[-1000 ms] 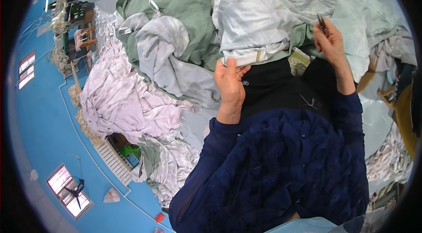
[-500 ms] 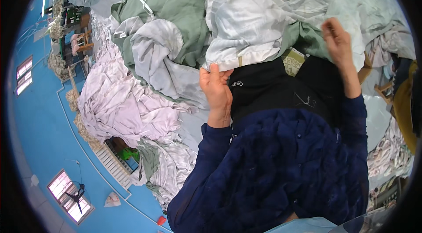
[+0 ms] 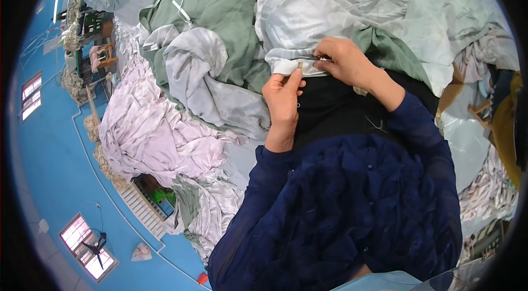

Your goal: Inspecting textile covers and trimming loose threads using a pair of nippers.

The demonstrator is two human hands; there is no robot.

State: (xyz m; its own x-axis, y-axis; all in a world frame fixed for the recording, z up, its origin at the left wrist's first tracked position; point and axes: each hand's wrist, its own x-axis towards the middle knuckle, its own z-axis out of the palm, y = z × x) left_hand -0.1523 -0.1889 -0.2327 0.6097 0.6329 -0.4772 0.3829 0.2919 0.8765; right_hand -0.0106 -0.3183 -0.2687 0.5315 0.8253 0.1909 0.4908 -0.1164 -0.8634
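At your far left is the blue wall point(image 3: 52, 164), and in from it a crumpled heap of pale pinkish cloth point(image 3: 148, 126) spreads beside you. Next come a green cloth point(image 3: 225, 5), with a thin white tie point(image 3: 180, 9) lying on it, and a twisted grey cloth point(image 3: 190, 60) folded over its near side. Then your left hand point(image 3: 281, 96), closed in a pinch: the thumb lies on top of a white hem band point(image 3: 284, 65), the other fingers curl mostly out of sight below it. The band is the near edge of the large white cloth point(image 3: 297, 10) bunched in front of you, and its long axis runs left to right, just beyond the black cloth point(image 3: 335, 115) on your lap. A small tan tab point(image 3: 300, 64) sits crosswise on the band, its own length pointing toward and away from you. That tab lies just past your left thumb tip, so your left hand is the nearer one; from your right hand point(image 3: 342, 61) it lies to the left, a short gap away. Your right hand is bent inward over the band with its fingers closed on a small metal tool point(image 3: 323, 59), most of which they hide, so you cannot tell whether its tips are parted. Right of that, a green fold point(image 3: 393, 52) slopes down beyond your forearm, and a mustard cloth point(image 3: 506, 142) hangs near the rim.
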